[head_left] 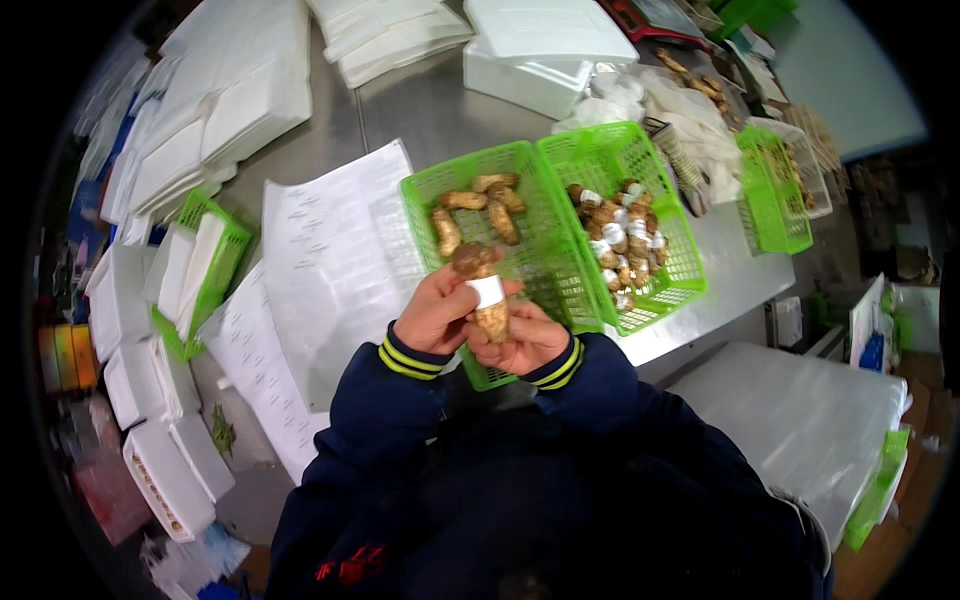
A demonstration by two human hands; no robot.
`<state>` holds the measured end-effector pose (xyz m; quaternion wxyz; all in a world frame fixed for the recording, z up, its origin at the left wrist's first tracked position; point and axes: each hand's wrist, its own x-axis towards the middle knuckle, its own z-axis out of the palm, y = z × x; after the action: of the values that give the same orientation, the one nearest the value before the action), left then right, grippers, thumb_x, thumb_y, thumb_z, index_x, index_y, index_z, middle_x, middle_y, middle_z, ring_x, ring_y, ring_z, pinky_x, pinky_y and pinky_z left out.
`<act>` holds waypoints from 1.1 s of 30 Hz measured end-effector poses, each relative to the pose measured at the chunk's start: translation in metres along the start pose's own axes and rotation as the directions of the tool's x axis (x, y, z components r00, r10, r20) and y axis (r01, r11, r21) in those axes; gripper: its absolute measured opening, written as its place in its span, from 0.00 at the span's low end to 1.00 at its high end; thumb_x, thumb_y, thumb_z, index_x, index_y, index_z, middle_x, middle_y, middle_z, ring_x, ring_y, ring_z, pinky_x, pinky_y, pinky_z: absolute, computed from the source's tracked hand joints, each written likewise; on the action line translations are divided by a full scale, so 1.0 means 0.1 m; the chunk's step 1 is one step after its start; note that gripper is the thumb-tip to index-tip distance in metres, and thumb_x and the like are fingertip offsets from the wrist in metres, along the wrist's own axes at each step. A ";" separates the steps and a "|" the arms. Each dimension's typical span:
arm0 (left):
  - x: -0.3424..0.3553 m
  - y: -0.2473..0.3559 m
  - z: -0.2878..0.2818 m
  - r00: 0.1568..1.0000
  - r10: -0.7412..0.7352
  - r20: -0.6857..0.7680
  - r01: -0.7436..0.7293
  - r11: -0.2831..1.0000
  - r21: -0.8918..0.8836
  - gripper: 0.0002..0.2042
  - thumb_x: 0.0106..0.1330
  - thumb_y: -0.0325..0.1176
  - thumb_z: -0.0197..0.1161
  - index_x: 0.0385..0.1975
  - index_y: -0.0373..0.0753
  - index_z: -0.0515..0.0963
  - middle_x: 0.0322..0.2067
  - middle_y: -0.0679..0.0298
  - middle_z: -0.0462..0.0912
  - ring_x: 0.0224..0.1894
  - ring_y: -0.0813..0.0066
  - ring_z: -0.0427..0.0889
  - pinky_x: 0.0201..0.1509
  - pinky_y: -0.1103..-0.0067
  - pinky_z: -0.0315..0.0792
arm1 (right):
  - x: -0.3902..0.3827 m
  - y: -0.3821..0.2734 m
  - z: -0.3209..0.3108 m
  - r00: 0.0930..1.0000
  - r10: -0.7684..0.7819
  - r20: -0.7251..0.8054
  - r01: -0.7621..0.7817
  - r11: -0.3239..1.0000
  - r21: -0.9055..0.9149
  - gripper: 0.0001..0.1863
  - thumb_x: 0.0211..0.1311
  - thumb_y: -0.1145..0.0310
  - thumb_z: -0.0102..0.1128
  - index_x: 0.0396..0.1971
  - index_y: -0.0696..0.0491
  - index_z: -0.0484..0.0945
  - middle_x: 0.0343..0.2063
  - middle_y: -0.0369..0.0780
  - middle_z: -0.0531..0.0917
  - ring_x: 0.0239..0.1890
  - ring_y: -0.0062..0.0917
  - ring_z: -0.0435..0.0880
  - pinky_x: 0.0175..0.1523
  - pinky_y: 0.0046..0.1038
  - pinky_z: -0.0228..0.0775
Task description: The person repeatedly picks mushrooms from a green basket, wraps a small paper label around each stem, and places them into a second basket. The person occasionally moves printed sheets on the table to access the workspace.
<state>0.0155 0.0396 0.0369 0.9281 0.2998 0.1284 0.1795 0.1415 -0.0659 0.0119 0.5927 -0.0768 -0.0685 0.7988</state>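
Observation:
A brown matsutake-like mushroom point(494, 322) with a white label point(487, 291) round its stem is held upright, cap up. My left hand point(432, 312) closes on it from the left, fingers at the label. My right hand point(524, 341) grips the lower stem from the right. Just beyond my hands, a green basket point(470, 160) holds several unlabelled mushrooms point(500, 205). To its right, a second green basket point(672, 300) contains a heap of mushrooms with white labels point(625, 232). Printed label sheets point(335, 260) lie left of the first basket. My fingers partly cover the held mushroom.
White foam boxes point(528, 80) and stacked lids point(250, 110) stand along the back and left of the metal table point(435, 110). Plastic bags point(690, 110) and another green basket point(775, 210) are at the right. A grey covered surface point(790, 420) stands at the lower right.

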 end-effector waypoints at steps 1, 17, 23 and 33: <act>0.07 -0.09 0.01 0.999 0.036 0.007 -0.035 0.999 -0.025 0.30 0.60 0.38 0.57 0.58 0.32 0.53 0.45 0.52 0.73 0.49 0.61 0.73 0.51 0.72 0.70 | -0.03 -0.05 -0.02 0.999 -0.012 0.036 0.012 1.000 -0.001 0.20 0.60 0.70 0.48 0.50 0.63 0.63 0.39 0.45 0.73 0.36 0.27 0.73 0.40 0.24 0.65; -0.90 0.32 -1.35 0.306 0.893 -0.330 0.806 -0.058 0.589 0.34 0.44 0.36 0.68 0.53 0.38 0.63 0.56 0.45 0.55 0.58 0.48 0.55 0.59 0.59 0.52 | -0.13 -1.32 -0.90 0.612 -0.788 -0.063 -0.648 -0.455 -0.611 0.10 0.56 0.70 0.54 0.35 0.61 0.70 0.26 0.42 0.74 0.27 0.23 0.72 0.33 0.23 0.65; -1.22 0.63 -1.72 0.084 0.697 -0.712 0.916 0.227 0.330 0.38 0.47 0.43 0.67 0.58 0.43 0.55 0.57 0.55 0.59 0.58 0.58 0.59 0.56 0.58 0.56 | -0.14 -1.29 -0.77 0.587 -0.809 0.007 -0.634 -0.466 -0.618 0.08 0.55 0.70 0.56 0.30 0.60 0.72 0.21 0.41 0.73 0.23 0.22 0.71 0.29 0.22 0.64; -1.96 0.23 -2.96 0.466 0.516 -0.719 0.408 0.595 0.692 0.24 0.41 0.33 0.66 0.42 0.33 0.73 0.32 0.55 0.79 0.32 0.67 0.78 0.38 0.77 0.72 | 0.72 0.02 0.06 0.868 -0.492 0.066 -0.132 -0.357 -0.925 0.08 0.54 0.68 0.58 0.22 0.58 0.74 0.12 0.40 0.71 0.15 0.20 0.69 0.22 0.22 0.62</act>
<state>-0.2697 0.1281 -0.1564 0.4698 0.5472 0.6412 0.2621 0.1177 0.0021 0.0143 0.4019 -0.6618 -0.5789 0.2556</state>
